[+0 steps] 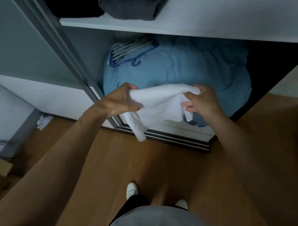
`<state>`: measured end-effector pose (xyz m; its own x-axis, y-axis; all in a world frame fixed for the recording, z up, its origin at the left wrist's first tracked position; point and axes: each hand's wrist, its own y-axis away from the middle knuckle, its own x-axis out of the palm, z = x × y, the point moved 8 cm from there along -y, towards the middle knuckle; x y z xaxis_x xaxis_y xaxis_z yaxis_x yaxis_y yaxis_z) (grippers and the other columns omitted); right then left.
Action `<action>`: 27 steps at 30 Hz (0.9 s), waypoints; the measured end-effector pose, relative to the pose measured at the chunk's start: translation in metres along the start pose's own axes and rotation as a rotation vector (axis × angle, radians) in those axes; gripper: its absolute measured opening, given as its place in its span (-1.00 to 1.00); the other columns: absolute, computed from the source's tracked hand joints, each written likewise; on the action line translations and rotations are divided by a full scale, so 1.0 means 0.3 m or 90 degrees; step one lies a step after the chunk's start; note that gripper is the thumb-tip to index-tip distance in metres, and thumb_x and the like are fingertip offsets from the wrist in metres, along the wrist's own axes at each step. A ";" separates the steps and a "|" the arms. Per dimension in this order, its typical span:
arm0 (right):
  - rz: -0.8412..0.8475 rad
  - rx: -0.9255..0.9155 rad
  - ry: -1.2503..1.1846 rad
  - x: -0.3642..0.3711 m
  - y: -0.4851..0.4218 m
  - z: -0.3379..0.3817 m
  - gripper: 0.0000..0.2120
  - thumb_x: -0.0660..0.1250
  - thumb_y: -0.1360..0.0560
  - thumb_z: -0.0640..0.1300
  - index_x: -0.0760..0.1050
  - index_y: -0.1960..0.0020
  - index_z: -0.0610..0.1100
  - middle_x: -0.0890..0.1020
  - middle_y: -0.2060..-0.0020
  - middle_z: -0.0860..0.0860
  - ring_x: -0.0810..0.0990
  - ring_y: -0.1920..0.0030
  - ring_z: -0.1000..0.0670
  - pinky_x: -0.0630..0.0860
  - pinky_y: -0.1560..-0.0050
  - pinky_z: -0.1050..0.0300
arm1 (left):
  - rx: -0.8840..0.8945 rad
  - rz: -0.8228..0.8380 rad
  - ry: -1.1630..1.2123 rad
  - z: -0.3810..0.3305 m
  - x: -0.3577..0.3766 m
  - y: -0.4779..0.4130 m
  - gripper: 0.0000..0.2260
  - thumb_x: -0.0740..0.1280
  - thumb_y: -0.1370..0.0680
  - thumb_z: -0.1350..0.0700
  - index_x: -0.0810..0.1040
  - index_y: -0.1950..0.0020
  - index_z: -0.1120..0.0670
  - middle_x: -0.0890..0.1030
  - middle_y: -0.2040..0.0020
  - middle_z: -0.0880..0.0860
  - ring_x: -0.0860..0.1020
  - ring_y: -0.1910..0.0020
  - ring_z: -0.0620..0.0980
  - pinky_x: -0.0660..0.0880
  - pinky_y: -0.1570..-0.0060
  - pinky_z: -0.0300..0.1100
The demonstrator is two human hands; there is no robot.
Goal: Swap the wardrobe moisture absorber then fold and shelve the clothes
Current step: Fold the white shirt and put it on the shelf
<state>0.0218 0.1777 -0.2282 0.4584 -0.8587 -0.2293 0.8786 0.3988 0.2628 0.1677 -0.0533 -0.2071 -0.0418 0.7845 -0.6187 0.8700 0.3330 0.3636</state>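
two hands are closed on one white garment (158,104), which is held in the air between them in front of the open wardrobe. its left edge is pinched between the thumb and curled fingers of the left hand (118,101); its upper right corner is bunched inside the right hand (201,101), whose fingers are curled round the cloth. a loose, crumpled end of the garment hangs below the left hand, down toward the sliding door track (173,137).

just behind the held cloth, in the wardrobe's lower compartment, a large pale blue bundle of bedding (185,64) is seen. on the far side of that bundle, beyond the left hand, a stack of hangers (132,51), some white and some dark blue, is laid flat.

above the grip a white shelf (208,17) is fixed. on it, up and beyond the left hand, a folded grey garment (135,4) is placed, with a folded black one (74,5) touching it further left.

below the hands a wooden floor (112,161) is spread, and a white shoe (132,190) is planted on it, nearer the body. well away to the left of the left hand, a small crumpled white item (43,121) lies on the floor by the wall; what it is cannot be told.
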 end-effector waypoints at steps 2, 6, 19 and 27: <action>0.004 0.020 -0.082 0.015 -0.024 0.012 -0.92 0.39 -0.56 -0.17 0.55 -0.05 -0.14 0.68 0.08 -0.06 0.74 0.25 0.04 0.66 0.29 0.18 | 0.020 -0.050 -0.112 -0.019 -0.026 -0.030 -0.36 0.59 -0.33 0.01 0.33 -0.29 -0.08 0.52 -0.11 -0.06 0.52 -0.04 -0.06 0.48 -0.03 -0.17; -0.032 0.016 -0.225 0.057 -0.066 0.089 -0.90 0.46 -0.50 -0.21 0.56 0.03 -0.11 0.68 0.08 -0.09 0.75 0.14 -0.01 0.65 0.24 0.17 | 0.065 -0.313 -0.338 -0.068 -0.201 -0.071 -0.60 0.39 -0.47 0.17 0.46 -0.30 0.00 0.60 -0.14 0.14 0.56 -0.09 0.20 0.53 -0.03 0.08; -0.143 -0.215 -0.284 0.361 -0.178 0.720 -0.93 0.44 -0.50 -0.09 0.67 0.05 -0.06 0.73 0.18 0.02 0.68 0.15 0.08 0.63 0.12 0.09 | -0.060 -0.152 0.291 0.184 -0.585 -0.336 -0.79 0.26 -0.59 -0.04 0.55 -0.06 0.08 0.66 0.20 0.05 0.56 0.52 -0.08 0.33 0.57 -0.35; -0.125 -0.326 -0.290 0.581 -0.255 1.043 -0.94 0.42 -0.45 -0.22 0.65 0.09 -0.15 0.70 0.25 0.00 0.66 0.19 0.06 0.61 0.07 0.12 | -0.138 0.548 0.745 0.183 -0.404 -0.315 -0.05 0.10 -0.38 -0.58 0.29 -0.46 0.16 0.50 -0.33 0.39 0.53 -0.22 0.44 0.59 -0.06 0.17</action>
<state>-0.0074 -0.1032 0.0051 0.2820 -0.9347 0.2163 0.9428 0.2283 -0.2428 0.1173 -0.2085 -0.2047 -0.0168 0.7091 0.7049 0.7471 -0.4596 0.4802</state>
